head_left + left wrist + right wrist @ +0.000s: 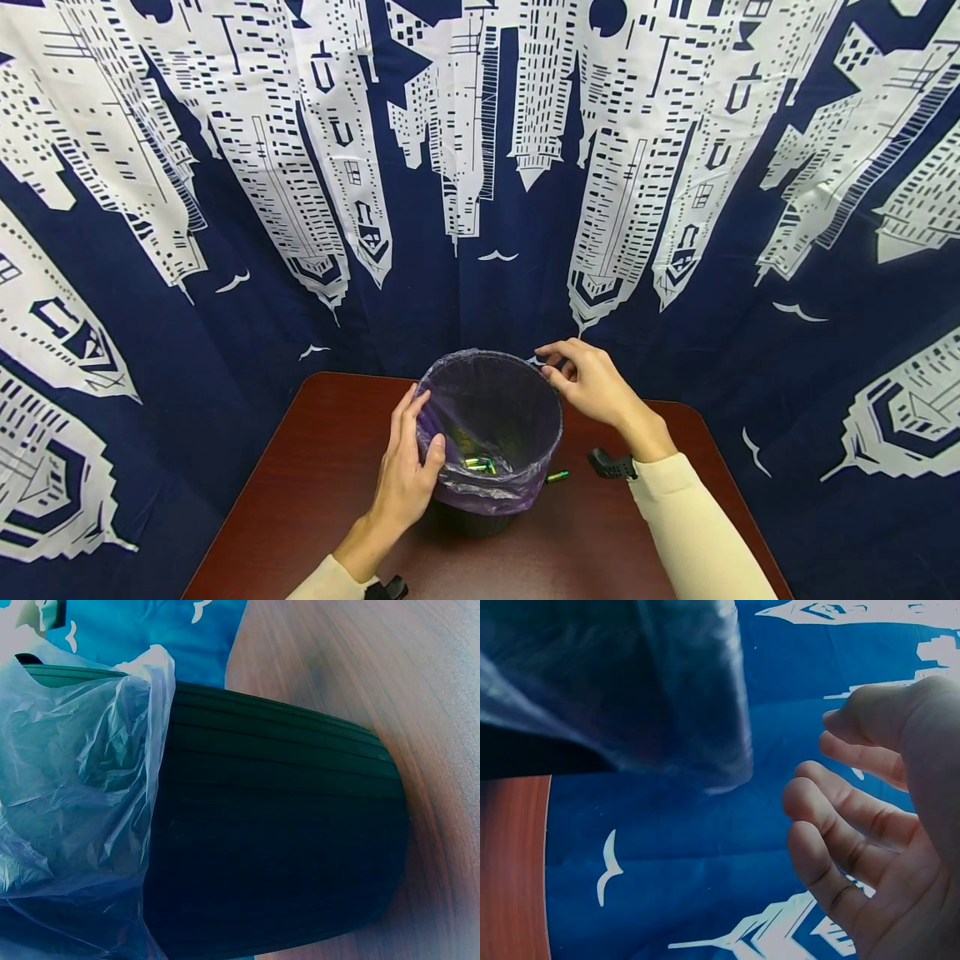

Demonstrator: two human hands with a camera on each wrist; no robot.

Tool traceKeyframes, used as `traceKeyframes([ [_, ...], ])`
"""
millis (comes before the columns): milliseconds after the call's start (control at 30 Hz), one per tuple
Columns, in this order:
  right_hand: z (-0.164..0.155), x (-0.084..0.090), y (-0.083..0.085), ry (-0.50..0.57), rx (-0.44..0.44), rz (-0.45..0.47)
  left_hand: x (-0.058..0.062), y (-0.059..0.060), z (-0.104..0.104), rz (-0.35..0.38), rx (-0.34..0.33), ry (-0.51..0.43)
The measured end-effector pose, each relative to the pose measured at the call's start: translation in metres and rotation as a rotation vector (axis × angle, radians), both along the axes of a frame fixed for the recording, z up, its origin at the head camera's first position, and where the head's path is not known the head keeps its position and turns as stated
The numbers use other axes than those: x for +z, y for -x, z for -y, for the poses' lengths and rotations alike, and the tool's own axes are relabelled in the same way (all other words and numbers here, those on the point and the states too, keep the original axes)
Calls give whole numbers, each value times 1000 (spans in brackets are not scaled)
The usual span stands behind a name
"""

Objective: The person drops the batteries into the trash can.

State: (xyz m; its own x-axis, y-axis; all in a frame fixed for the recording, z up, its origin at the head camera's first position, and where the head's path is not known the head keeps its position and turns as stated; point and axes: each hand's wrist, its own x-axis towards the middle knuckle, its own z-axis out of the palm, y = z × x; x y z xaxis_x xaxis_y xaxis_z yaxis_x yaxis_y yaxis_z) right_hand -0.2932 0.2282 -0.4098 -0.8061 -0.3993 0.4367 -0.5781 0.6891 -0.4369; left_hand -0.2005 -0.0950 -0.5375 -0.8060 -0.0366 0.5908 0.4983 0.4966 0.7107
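Note:
A small black ribbed bin [517, 404] lined with a thin purple plastic bag [487, 492] stands on a dark red-brown table [315, 483]. My left hand [420, 433] grips the bin's left rim, thumb inside and fingers outside over the bag. My right hand [558, 367] hovers at the far right rim, fingers loosely curled. In the right wrist view its fingers [840, 802] hold nothing and stay clear of the bag's edge [667, 697]. Green batteries [480, 464] lie in the bin. The left wrist view shows the bin's wall [285, 840] and the bag's overhang [75, 795].
One green battery [557, 477] lies on the table just right of the bin. A black strap piece [609, 464] sits by my right wrist. A blue curtain [480, 275] with white skyscrapers hangs close behind the table and around its sides.

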Motion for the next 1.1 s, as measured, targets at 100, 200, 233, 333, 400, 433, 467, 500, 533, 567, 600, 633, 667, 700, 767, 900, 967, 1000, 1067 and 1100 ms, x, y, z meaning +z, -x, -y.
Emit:
traceKeyframes([
  [100, -5, -6, 0, 26, -20, 3, 0, 0, 0, 0, -1, -3],
  [200, -11, -13, 1, 46, -38, 1, 1, 0, 0, -2, 0, -6],
  [233, -13, -16, 1, 49, -45, 1, 1, 0, 0, -1, 1, -8],
  [333, -20, -25, 1, 57, -65, 13, 1, 0, 0, -6, 0, -8],
  [400, -26, -33, 1, 62, -78, 21, 1, 1, 1, -12, 2, -6],
  [433, -28, -37, 1, 64, -84, 23, 1, 1, 1, -15, 4, -4],
  [467, -31, -41, 1, 68, -89, 24, 0, 2, 1, -17, 4, -2],
  [500, -33, -46, 2, 71, -94, 24, 0, 2, 1, -19, 5, -1],
  [533, -36, -51, 2, 78, -95, 26, 0, 2, 1, -21, 5, -1],
  [567, -39, -57, 2, 81, -98, 30, 0, 2, 1, -23, 4, 0],
  [600, -41, -62, 1, 87, -101, 36, 0, 2, 1, -23, 3, -1],
  [633, -44, -68, 1, 93, -104, 45, 0, 2, 1, -20, 2, -2],
  [667, -46, -73, 1, 100, -107, 61, 0, 2, 1, -19, -1, -3],
  [700, -49, -79, 0, 105, -109, 77, 0, 1, 1, -17, -4, -5],
  [767, -55, -91, -2, 110, -119, 110, 0, 1, 1, -9, -8, -10],
  [900, -64, -115, -5, 108, -137, 163, 1, 0, 0, 1, -10, -18],
  [967, -68, -127, -7, 106, -145, 191, 1, 0, 0, 2, -7, -16],
  [1000, -69, -133, -9, 107, -149, 206, 1, 0, -1, 0, -6, -16],
  [1067, -71, -144, -11, 112, -158, 243, 0, 1, -1, -5, -5, -15],
  [1100, -72, -150, -12, 111, -153, 260, 0, 1, -1, -5, -5, -14],
])
